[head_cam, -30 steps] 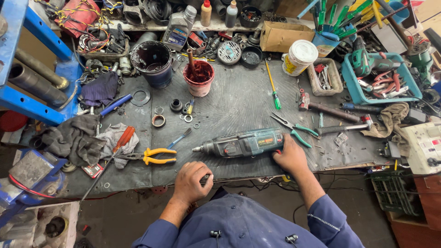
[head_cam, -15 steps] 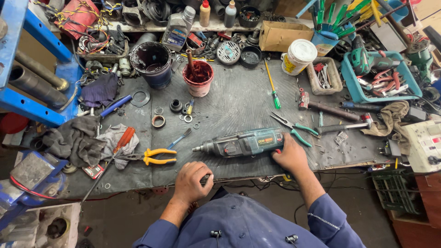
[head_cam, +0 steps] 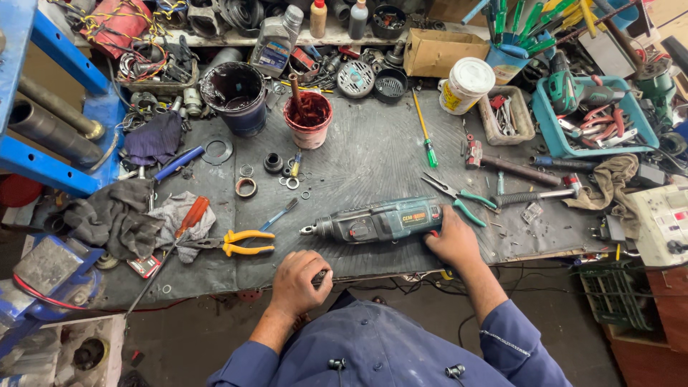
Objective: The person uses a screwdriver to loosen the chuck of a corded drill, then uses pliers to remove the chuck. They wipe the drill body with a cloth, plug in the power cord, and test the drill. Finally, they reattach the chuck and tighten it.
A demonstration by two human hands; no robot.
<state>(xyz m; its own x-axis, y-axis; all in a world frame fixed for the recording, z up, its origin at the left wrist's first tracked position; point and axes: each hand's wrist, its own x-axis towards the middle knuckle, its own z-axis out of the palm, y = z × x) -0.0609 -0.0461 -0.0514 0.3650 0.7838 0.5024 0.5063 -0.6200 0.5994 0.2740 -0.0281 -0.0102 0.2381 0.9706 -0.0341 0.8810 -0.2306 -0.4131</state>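
Head view looks down on a cluttered table (head_cam: 373,158) covered by a dark mat. A green drill (head_cam: 380,221) lies on its side near the front edge, chuck pointing left. The right hand (head_cam: 453,240) rests on the drill's rear end, its grip closed around the handle. The left hand (head_cam: 299,281) sits at the front edge, well apart from the drill, grip clenched on a small dark part (head_cam: 319,275) too hidden to identify. Yellow pliers (head_cam: 240,242) lie left of the drill, green pliers (head_cam: 459,195) just beyond its rear. A red cup (head_cam: 308,118) and a dark bucket (head_cam: 235,92) stand farther back, with loose rings (head_cam: 247,188) nearby.
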